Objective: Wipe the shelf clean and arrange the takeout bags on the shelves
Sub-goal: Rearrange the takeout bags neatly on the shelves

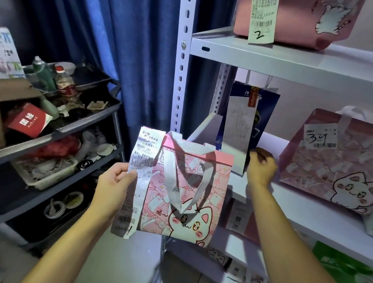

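My left hand [115,181] pinches the long white receipt [138,173] fixed to a small pink cat bag [189,201] and holds the bag up in front of the white metal shelf's upright [181,72]. My right hand [261,168] rests on the middle shelf [294,197] with its fingers curled, against the lower corner of a dark blue paper bag [251,115]. A larger pink cat bag marked 34 [337,169] stands to the right on the same shelf. Another pink bag with a receipt marked 2 [295,17] sits on the upper shelf [302,61].
The lower shelf holds a green bag [342,268] and more pink bags [241,219]. A grey trolley [45,132] at the left carries bottles, boxes and dishes. A blue curtain [122,44] hangs behind, and a white paper bag [3,50] stands at the far left.
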`<state>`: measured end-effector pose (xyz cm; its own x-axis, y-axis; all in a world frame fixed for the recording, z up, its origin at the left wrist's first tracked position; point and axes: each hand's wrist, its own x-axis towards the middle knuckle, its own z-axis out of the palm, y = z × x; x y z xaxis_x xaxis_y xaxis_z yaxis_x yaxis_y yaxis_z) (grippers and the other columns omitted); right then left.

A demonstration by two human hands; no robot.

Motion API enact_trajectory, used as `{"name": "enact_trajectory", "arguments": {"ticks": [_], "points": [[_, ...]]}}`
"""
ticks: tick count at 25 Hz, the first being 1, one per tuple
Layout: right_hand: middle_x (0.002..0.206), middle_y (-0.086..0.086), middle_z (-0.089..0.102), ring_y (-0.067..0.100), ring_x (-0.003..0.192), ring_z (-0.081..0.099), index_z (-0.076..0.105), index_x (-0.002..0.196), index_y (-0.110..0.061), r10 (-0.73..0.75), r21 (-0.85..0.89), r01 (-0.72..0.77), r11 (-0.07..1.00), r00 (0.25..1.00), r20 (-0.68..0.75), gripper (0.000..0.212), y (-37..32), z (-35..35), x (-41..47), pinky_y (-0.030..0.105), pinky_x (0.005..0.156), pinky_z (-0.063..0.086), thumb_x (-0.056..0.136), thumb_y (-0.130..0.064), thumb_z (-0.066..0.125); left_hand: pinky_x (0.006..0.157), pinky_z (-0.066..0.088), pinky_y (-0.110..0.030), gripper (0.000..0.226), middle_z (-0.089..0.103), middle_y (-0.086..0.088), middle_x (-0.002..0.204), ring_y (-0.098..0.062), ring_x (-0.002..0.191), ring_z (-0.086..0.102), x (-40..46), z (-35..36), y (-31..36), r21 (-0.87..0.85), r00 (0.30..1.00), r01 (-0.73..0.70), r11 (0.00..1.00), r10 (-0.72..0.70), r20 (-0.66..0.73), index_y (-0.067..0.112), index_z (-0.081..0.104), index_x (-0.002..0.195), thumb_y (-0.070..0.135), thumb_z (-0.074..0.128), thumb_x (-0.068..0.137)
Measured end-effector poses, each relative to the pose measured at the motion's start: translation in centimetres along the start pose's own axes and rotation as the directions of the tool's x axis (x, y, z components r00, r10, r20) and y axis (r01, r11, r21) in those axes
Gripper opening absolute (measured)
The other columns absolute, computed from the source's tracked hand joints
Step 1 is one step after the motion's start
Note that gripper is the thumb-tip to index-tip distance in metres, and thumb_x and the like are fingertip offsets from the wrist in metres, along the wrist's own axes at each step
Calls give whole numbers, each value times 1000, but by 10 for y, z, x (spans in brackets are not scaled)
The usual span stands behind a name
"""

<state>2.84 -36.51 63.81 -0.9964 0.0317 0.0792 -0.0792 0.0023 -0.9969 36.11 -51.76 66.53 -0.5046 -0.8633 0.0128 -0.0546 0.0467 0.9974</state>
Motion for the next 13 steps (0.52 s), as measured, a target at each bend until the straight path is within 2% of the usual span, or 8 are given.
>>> {"name": "enact_trajectory", "arguments": {"ticks": [2,4,8,11,13], "points": [[107,9,75,21,98,70,70,108,-10,4,37,-2,999,999,-37,17,-7,-10,-13,25,88,55,91,-10,67,55,55,-28,15,77,-7,83,-24,71,74,-2,0,2,-18,1000,-1,1000,1,0,22,70,87,14,59,92],[109,7,74,11,90,69,70,111,-10,-6,19,7,1000,999,-42,19,-17,-24,-35,16,79,51,93,-9,64,54,54,-26,12,77,-7,83,-23,71,74,-4,-1,6,-37,1000,1,999,-1,4,18,69,90,14,59,93],[103,1,76,14,95,73,74,103,-16,-60,78,55,995,997,51,14,-54,-47,-81,32,86,60,97,-13,62,61,54,-28,11,77,-6,86,-21,74,73,-10,-2,29,-108,998,-44,993,48,33,13,69,95,11,58,94],[100,-1,78,10,91,74,75,100,-22,-195,192,160,968,965,176,20,-104,-63,-106,22,75,59,102,-25,55,65,55,-35,11,77,-8,87,-23,76,74,-11,-1,57,-177,991,-96,980,110,75,12,69,98,11,58,95],[98,-3,78,11,90,74,77,96,-28,-274,246,227,942,945,177,24,-138,-73,-120,19,71,57,103,-30,54,69,56,-37,11,77,-8,88,-23,77,74,-12,0,77,-224,984,-137,965,159,82,13,70,97,11,59,95]]}}
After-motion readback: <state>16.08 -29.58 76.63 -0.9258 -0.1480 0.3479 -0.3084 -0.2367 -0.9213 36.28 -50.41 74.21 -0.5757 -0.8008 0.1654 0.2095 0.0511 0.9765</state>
